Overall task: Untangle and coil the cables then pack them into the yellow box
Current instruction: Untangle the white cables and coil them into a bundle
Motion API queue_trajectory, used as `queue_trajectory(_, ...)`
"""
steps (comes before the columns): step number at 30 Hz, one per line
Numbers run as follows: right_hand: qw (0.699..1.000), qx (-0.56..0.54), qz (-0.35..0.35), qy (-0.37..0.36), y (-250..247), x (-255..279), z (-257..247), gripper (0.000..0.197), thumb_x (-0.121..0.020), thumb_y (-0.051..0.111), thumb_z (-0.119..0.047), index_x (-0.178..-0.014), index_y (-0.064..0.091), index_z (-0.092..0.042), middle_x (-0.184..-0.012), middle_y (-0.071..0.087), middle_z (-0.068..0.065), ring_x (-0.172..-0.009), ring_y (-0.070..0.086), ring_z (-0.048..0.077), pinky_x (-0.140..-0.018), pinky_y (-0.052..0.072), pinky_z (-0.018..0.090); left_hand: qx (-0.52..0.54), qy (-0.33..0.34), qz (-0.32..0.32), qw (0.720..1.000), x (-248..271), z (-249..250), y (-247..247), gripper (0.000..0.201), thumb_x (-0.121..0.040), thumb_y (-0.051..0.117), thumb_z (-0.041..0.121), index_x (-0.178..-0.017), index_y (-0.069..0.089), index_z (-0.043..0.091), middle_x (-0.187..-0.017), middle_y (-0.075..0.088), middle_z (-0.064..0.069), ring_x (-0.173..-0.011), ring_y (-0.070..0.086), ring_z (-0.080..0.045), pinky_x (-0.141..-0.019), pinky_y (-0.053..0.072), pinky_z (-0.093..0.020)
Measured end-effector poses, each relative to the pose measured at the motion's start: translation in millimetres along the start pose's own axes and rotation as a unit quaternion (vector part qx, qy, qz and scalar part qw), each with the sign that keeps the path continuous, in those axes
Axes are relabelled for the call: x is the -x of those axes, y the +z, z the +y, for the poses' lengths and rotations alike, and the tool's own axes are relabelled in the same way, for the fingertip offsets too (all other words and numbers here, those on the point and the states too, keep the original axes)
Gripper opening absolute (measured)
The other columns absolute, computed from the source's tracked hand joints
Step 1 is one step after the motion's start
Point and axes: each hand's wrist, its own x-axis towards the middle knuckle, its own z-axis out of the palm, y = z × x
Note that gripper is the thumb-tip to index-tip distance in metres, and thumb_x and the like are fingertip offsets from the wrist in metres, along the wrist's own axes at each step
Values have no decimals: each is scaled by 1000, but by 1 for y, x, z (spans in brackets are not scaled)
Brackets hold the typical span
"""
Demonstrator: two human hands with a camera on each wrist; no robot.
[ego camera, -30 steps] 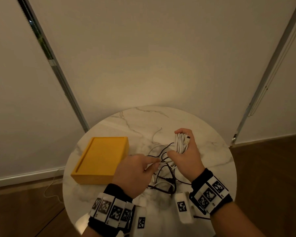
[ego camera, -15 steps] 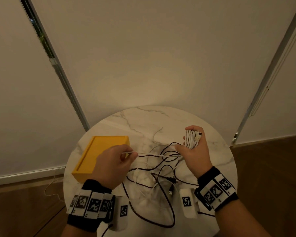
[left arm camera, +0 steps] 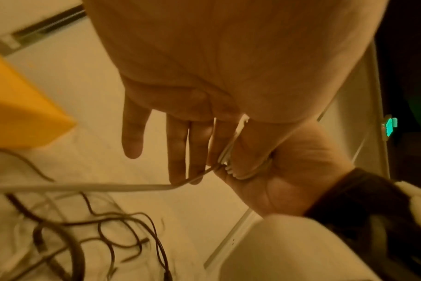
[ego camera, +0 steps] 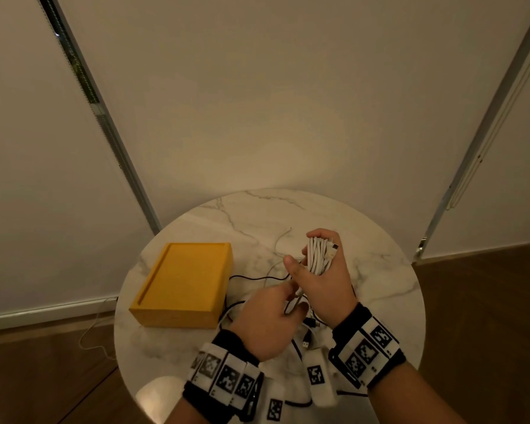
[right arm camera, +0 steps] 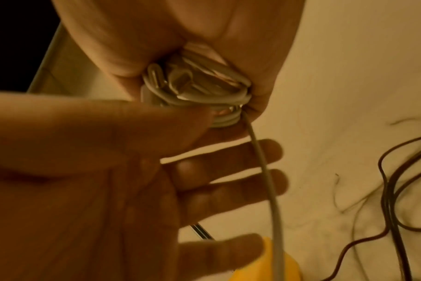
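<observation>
My right hand grips a coil of white cable, held upright above the round marble table. My left hand is right under it. Its thumb and index finger pinch the white cable at the coil's lower end, while the other fingers are straight. The loose white strand trails left toward the yellow box. Tangled black cables lie on the table beneath both hands. The box top looks shut.
A black USB plug lies on the table near my wrists. A thin white strand curls on the marble beyond the hands. A pale wall stands behind the table, with wooden floor on both sides and a thin cord on the floor at left.
Half a second ago my left hand held the white strand stretched out to the left over the box. It has come back to the right hand, bringing the strand to the coil.
</observation>
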Motion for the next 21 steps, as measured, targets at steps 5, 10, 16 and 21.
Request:
queue_trajectory(5, 999, -19, 25, -7, -3, -1, -1, 45, -83, 76, 5, -113, 49, -16, -81, 48, -1, -67, 50, 14, -58, 52, 25, 49, -50, -4, 998, -1, -8, 6, 27, -99, 52, 32, -123, 58, 23, -87, 71, 6, -77, 68, -6, -74, 57, -32)
queue_trajectory(10, 998, 55, -2, -36, -14, -7, 3, 49, -79, 83, -5, -111, 50, -21, -92, 49, -4, -74, 49, -2, -71, 43, 13, -119, -35, 48, 991, 0, -11, -5, 24, -102, 44, 46, -103, 61, 29, -62, 51, 15, -59, 50, -1, -57, 39, -27)
queue_trajectory(16, 993, 106, -46, -13, -9, -4, 16, 54, -68, 82, -46, -112, 53, -33, -90, 52, -17, -77, 51, 4, -73, 46, 26, -136, 17, 41, 990, 1, -1, -15, 17, -100, 50, 38, -105, 66, 34, -99, 64, 16, -85, 58, -3, -74, 51, -28)
queue_trajectory(21, 998, 57, 5, -8, -6, -5, 15, 53, -69, 87, -38, -108, 51, -31, -77, 52, -23, -68, 50, 7, -63, 49, 30, -118, 74, 48, 989, 2, 3, -17, 17, -97, 55, 22, -104, 70, 26, -84, 48, 24, -80, 48, 6, -70, 35, -8)
